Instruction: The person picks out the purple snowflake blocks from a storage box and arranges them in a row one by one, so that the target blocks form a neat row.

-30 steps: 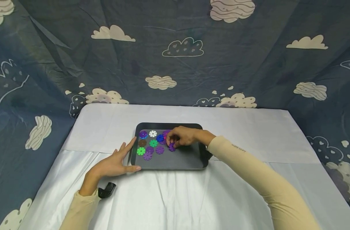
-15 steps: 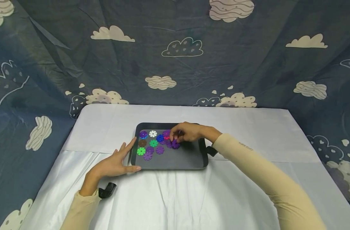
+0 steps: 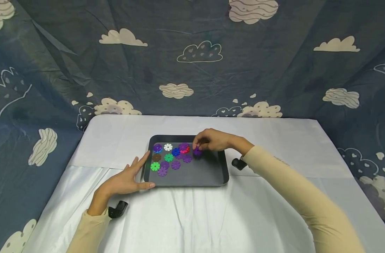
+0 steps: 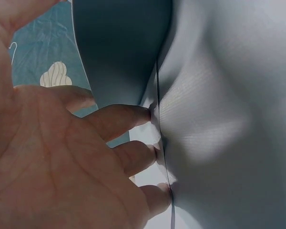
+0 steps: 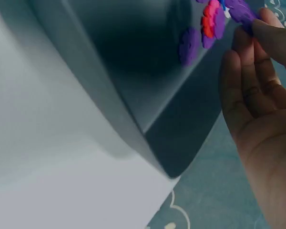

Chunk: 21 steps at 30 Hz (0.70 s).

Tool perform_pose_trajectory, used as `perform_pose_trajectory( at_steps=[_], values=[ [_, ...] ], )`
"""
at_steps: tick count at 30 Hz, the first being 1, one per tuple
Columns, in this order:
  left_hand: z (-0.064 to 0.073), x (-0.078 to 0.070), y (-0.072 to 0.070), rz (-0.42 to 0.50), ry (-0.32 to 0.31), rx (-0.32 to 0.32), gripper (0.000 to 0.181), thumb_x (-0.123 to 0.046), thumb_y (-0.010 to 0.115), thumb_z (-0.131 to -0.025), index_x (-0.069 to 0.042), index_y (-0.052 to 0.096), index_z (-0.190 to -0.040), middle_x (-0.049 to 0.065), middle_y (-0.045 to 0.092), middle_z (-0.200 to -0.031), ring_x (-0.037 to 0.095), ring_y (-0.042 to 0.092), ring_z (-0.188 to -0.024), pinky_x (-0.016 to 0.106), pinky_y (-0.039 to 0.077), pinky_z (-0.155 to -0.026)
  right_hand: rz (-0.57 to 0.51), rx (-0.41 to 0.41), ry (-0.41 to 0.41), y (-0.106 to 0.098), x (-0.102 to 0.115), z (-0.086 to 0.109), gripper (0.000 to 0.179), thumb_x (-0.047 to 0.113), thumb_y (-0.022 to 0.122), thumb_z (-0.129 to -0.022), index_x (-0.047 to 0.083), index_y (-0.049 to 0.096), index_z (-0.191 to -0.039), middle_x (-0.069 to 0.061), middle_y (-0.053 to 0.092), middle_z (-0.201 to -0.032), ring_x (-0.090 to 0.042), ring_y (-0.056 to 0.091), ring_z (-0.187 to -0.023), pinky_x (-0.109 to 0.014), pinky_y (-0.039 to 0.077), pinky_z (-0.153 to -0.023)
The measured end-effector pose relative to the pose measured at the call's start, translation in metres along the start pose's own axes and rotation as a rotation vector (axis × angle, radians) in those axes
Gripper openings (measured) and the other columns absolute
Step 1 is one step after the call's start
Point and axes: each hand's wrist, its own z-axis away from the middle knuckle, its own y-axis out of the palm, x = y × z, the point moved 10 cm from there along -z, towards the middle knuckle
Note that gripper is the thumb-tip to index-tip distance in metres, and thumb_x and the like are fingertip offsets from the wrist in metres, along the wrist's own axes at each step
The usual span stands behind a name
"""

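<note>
A dark grey tray (image 3: 205,175) with a raised rim holds several small notched discs. My right hand (image 3: 215,140) pinches a purple notched disc (image 3: 197,152) over the far right part of the tray; in the right wrist view the thumb and fingertips grip this purple disc (image 5: 243,10) by its edge. Nearest to it lie a purple disc (image 3: 187,159), a red one (image 3: 187,149) and a blue one (image 3: 176,151). My left hand (image 3: 124,181) touches the tray's left side with fingers spread; its fingertips press the tray's wall in the left wrist view.
Farther left in the tray are a white disc (image 3: 168,147), a brown disc (image 3: 156,157), two green discs and more purple ones. A white cloth (image 3: 192,218) covers the table. Behind stands a dark curtain (image 3: 198,77) with a cloud print.
My right hand has moved right and toward the tray's far side, carrying the purple disc away from the other discs. The left hand has stayed at the tray's left side.
</note>
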Motion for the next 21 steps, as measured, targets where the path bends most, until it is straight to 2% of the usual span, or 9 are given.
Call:
perform_pose_trajectory(
  at_steps=[8, 13, 21],
  values=[
    [-0.001, 0.002, 0.0, -0.002, -0.017, 0.002, 0.114, -0.055, 0.077, -0.082, -0.032, -0.001, -0.162, 0.036, -0.003, -0.162, 0.067, -0.002, -0.142, 0.079, 0.009, -0.111, -0.088, -0.074, 0.003, -0.021, -0.011, 0.017, 0.018, -0.002, 0.06, -0.098, -0.004, 0.068, -0.114, -0.019, 0.069, -0.112, -0.021, 0.063, -0.098, -0.03, 0.054, -0.087],
    [-0.001, 0.002, 0.0, 0.004, -0.018, 0.006, 0.114, -0.055, 0.077, -0.082, -0.034, -0.002, -0.162, 0.035, -0.003, -0.162, 0.067, -0.003, -0.142, 0.079, 0.009, -0.111, -0.113, -0.108, 0.02, -0.031, -0.019, 0.029, 0.017, 0.002, 0.061, -0.098, 0.002, 0.07, -0.113, -0.012, 0.07, -0.108, -0.022, 0.064, -0.097, -0.028, 0.053, -0.081],
    [-0.002, 0.003, 0.001, -0.001, -0.014, 0.008, 0.114, -0.055, 0.077, -0.082, -0.033, -0.002, -0.162, 0.035, -0.003, -0.162, 0.067, -0.003, -0.142, 0.079, 0.009, -0.111, -0.181, -0.164, 0.105, -0.043, -0.038, 0.054, 0.017, 0.006, 0.063, -0.098, 0.01, 0.072, -0.112, -0.007, 0.071, -0.111, -0.022, 0.066, -0.1, -0.036, 0.055, -0.09]
  ],
)
